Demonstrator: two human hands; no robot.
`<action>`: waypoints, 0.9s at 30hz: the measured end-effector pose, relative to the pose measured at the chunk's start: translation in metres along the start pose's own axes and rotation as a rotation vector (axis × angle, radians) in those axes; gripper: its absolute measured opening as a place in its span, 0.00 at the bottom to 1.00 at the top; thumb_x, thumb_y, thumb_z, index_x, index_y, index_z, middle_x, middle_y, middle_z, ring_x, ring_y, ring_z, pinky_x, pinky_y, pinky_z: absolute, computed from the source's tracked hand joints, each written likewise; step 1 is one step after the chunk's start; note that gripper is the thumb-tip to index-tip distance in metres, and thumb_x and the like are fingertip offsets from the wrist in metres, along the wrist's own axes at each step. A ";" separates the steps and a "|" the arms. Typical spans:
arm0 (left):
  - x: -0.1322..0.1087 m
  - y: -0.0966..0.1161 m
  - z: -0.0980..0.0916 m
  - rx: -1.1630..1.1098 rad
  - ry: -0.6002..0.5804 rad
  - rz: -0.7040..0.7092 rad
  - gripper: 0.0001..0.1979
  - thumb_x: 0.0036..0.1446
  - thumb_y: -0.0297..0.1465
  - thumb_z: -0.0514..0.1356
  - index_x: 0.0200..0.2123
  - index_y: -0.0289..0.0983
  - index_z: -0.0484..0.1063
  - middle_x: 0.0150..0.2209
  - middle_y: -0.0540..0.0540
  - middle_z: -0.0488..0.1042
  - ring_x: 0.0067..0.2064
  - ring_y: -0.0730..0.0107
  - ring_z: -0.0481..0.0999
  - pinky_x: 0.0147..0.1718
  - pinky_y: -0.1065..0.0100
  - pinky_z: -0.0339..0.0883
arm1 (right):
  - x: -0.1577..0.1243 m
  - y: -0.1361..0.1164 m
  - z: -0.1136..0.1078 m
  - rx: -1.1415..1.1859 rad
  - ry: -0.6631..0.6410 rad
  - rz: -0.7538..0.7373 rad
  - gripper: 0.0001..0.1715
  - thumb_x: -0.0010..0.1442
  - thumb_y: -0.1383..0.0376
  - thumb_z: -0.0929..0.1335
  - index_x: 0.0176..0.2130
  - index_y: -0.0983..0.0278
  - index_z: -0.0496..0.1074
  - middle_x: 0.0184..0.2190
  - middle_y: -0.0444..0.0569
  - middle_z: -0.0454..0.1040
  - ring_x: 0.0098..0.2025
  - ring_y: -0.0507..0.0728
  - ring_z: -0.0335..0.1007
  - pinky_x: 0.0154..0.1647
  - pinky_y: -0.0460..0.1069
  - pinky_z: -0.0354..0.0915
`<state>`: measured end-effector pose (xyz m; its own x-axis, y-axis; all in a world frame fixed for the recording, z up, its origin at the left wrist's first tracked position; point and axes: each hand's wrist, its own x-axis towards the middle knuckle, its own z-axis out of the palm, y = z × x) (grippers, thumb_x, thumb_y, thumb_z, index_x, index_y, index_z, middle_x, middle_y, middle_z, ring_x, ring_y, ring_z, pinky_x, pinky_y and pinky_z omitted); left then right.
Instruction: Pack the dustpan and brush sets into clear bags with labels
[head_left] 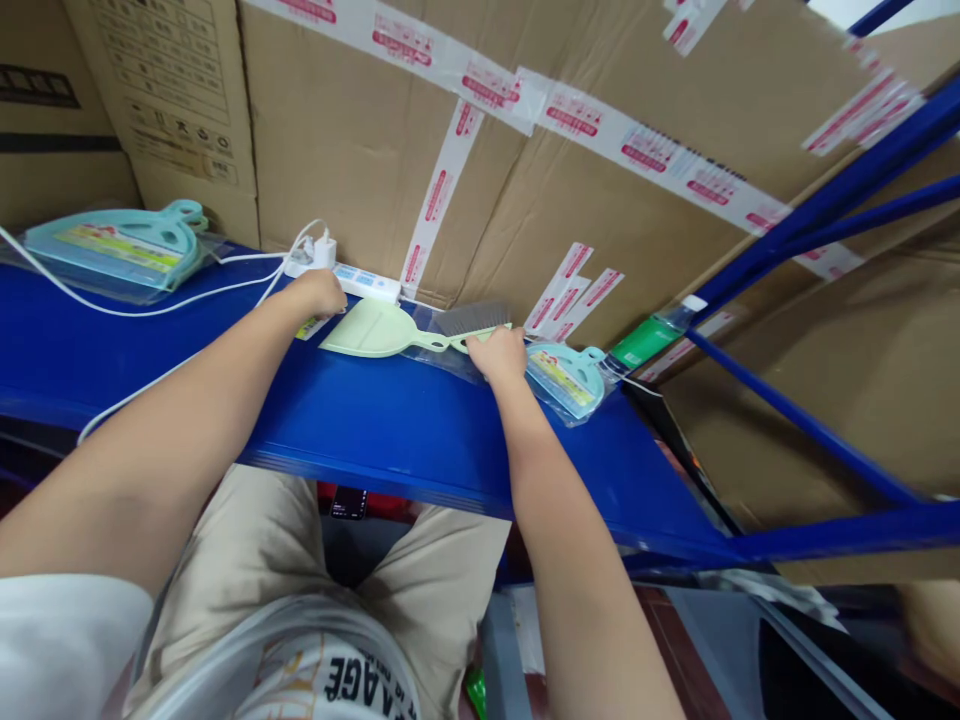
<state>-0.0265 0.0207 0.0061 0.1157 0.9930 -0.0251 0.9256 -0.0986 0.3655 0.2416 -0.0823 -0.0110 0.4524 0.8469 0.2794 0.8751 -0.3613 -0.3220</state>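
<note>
Head view: my two arms reach forward over the blue shelf [390, 420] toward its back edge, where the cardboard boxes [600, 200] stand. A pale green dustpan [371, 330] in a clear plastic bag [442, 352] lies flat between my hands, its long axis running along the back edge: the pan's wide end points toward my left hand [321, 292], its handle toward my right hand [501, 355]. My right hand is closed over the handle end, where the small brush [474, 318] with grey bristles sits, so it is the nearer hand and already touches the set. My left hand rests curled at the pan's wide end, on or just beside the bag's edge; I cannot tell whether it pinches anything. A white power strip [360, 282] with a charger and cable lies just behind my left hand. I count three dustpan sets: the green one between my hands, a teal bagged set [566, 378] touching my right hand toward the shelf's right corner, and another teal bagged set [120, 250] well apart near the left end. A green-labelled bottle [649, 340] lies beyond the right teal one.
</note>
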 end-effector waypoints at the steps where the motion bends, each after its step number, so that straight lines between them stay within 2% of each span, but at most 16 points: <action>1: 0.000 -0.001 0.000 0.000 0.031 0.004 0.08 0.50 0.31 0.62 0.30 0.38 0.81 0.26 0.41 0.80 0.41 0.50 0.84 0.42 0.62 0.74 | 0.000 0.000 0.000 -0.008 -0.002 -0.001 0.29 0.60 0.57 0.69 0.53 0.76 0.76 0.54 0.72 0.72 0.52 0.71 0.76 0.54 0.59 0.69; 4: -0.001 -0.002 0.000 -0.032 0.111 -0.017 0.14 0.52 0.30 0.62 0.40 0.34 0.82 0.38 0.35 0.84 0.48 0.48 0.83 0.46 0.62 0.74 | -0.001 -0.002 0.001 -0.046 -0.025 0.000 0.29 0.61 0.55 0.69 0.53 0.74 0.76 0.53 0.70 0.73 0.53 0.70 0.76 0.54 0.57 0.70; 6: -0.003 -0.001 0.001 -0.067 0.130 -0.017 0.16 0.52 0.29 0.61 0.43 0.33 0.82 0.42 0.34 0.84 0.49 0.49 0.82 0.48 0.62 0.73 | -0.001 -0.003 0.000 -0.070 -0.041 -0.007 0.28 0.62 0.56 0.69 0.54 0.74 0.76 0.53 0.70 0.74 0.52 0.69 0.76 0.53 0.57 0.70; 10: -0.004 0.003 0.007 -0.110 0.169 0.062 0.18 0.54 0.28 0.58 0.46 0.34 0.82 0.44 0.36 0.84 0.50 0.51 0.82 0.50 0.63 0.73 | 0.000 -0.003 -0.002 -0.112 -0.054 -0.020 0.26 0.62 0.57 0.69 0.54 0.71 0.76 0.53 0.68 0.76 0.52 0.69 0.77 0.52 0.57 0.71; 15: 0.000 0.011 0.015 -0.046 0.174 0.096 0.19 0.50 0.29 0.59 0.46 0.39 0.81 0.47 0.38 0.84 0.55 0.48 0.80 0.51 0.61 0.72 | 0.000 -0.003 -0.002 -0.113 -0.088 -0.043 0.22 0.63 0.58 0.68 0.52 0.67 0.76 0.49 0.63 0.80 0.52 0.68 0.78 0.50 0.56 0.72; 21: -0.005 0.013 0.015 -0.040 0.170 0.129 0.18 0.51 0.29 0.58 0.44 0.39 0.81 0.47 0.40 0.84 0.53 0.52 0.80 0.52 0.63 0.71 | -0.002 -0.002 -0.006 -0.076 -0.040 -0.053 0.17 0.62 0.59 0.69 0.48 0.64 0.77 0.49 0.62 0.80 0.52 0.67 0.78 0.50 0.56 0.72; 27: -0.004 0.016 0.016 -0.060 0.156 0.163 0.17 0.51 0.30 0.59 0.44 0.39 0.80 0.47 0.41 0.83 0.52 0.53 0.80 0.52 0.63 0.71 | 0.003 0.005 -0.004 -0.047 -0.039 -0.046 0.19 0.61 0.59 0.69 0.49 0.66 0.77 0.49 0.63 0.80 0.52 0.68 0.77 0.49 0.56 0.71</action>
<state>-0.0067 0.0141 -0.0029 0.2006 0.9628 0.1808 0.8756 -0.2590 0.4078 0.2480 -0.0825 -0.0084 0.4051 0.8774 0.2569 0.9024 -0.3385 -0.2666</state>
